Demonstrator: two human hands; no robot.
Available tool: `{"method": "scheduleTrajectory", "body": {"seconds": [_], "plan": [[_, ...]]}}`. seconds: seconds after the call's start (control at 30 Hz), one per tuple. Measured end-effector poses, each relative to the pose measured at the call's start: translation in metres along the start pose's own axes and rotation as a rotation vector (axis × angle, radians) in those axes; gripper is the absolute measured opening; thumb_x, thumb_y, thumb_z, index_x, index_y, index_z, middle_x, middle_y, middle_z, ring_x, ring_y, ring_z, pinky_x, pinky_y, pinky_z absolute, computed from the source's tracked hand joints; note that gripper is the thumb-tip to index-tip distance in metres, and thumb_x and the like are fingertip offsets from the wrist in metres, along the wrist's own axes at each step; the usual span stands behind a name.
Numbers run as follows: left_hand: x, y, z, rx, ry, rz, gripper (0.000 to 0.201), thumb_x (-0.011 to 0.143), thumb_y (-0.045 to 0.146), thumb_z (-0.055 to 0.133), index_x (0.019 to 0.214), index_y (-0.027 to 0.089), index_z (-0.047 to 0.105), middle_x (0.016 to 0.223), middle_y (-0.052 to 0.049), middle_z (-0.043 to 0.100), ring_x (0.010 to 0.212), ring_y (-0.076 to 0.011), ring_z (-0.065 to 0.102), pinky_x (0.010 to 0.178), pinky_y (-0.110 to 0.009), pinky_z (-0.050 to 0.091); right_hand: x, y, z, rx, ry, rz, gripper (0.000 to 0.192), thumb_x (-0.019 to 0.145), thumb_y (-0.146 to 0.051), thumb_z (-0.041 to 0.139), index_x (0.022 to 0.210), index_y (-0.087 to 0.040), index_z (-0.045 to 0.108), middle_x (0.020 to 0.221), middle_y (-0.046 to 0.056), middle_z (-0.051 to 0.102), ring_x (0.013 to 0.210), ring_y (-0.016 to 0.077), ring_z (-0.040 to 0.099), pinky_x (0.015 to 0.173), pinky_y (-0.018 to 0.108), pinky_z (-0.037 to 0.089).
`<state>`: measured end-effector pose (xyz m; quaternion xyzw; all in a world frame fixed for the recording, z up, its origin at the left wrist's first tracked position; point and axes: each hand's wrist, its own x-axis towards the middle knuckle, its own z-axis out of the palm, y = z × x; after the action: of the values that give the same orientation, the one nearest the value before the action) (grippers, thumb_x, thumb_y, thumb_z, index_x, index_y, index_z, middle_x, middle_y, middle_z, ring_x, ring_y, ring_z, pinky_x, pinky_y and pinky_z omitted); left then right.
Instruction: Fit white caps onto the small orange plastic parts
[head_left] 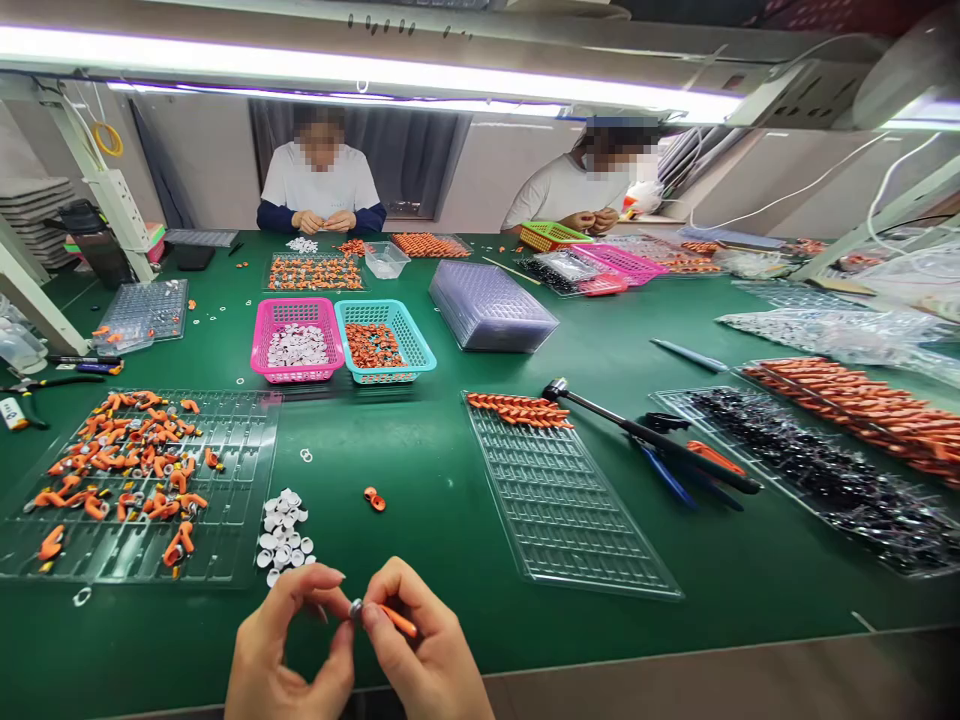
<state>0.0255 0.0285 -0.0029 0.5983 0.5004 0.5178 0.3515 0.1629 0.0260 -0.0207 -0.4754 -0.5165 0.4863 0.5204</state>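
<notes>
My right hand (424, 640) pinches a small orange plastic part (399, 621) with a grey round end, just above the table's front edge. My left hand (296, 640) is curved beside that grey end, its thumb and forefinger apart; whether a fingertip touches the part I cannot tell. Just beyond my left hand lies a loose pile of small white round caps (285, 535). A single orange shell piece (374, 499) rests on the green table (420, 450) ahead of my hands.
Left stands a clear tray (240, 490) heaped with orange parts; right, a slotted tray (577, 510) with an orange row. Pink (262, 370) and blue (420, 365) baskets sit ahead. A hammer (622, 425), pliers and trays of black pieces lie right. Two people work opposite.
</notes>
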Motion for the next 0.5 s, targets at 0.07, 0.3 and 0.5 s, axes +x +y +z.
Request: {"method": "scheduleTrajectory", "body": {"seconds": [0.07, 0.3, 0.5], "plan": [[0.0, -0.001, 0.001, 0.012, 0.007, 0.012, 0.028, 0.077, 0.012, 0.061, 0.099, 0.029, 0.062, 0.073, 0.006, 0.069, 0.067, -0.0145, 0.065, 0.069, -0.024, 0.052, -0.001, 0.002, 0.002, 0.114, -0.026, 0.086, 0.026, 0.091, -0.04, 0.057, 0.075, -0.02, 0.053, 0.069, -0.004, 0.043, 0.058, 0.0118, 0.036, 0.054, 0.024, 0.032], [0.0, -0.002, 0.0, 0.095, 0.015, 0.068, 0.025, 0.077, 0.013, 0.06, 0.095, 0.029, 0.059, 0.072, 0.006, 0.066, 0.065, -0.0156, 0.06, 0.065, -0.026, 0.049, -0.003, 0.014, 0.014, 0.482, -0.052, 0.309, 0.045, 0.08, -0.06, 0.069, 0.075, -0.019, 0.051, 0.059, -0.008, 0.041, 0.051, 0.0082, 0.032, 0.052, 0.022, 0.026], [0.001, 0.0, -0.002, 0.142, -0.022, 0.144, 0.017, 0.081, 0.012, 0.058, 0.09, 0.027, 0.059, 0.073, 0.003, 0.066, 0.066, -0.0157, 0.062, 0.063, -0.026, 0.049, 0.001, 0.007, 0.013, 0.735, -0.065, 0.507, 0.047, 0.068, -0.053, 0.083, 0.071, -0.018, 0.052, 0.053, -0.009, 0.045, 0.046, 0.0052, 0.032, 0.048, 0.019, 0.026]]}}
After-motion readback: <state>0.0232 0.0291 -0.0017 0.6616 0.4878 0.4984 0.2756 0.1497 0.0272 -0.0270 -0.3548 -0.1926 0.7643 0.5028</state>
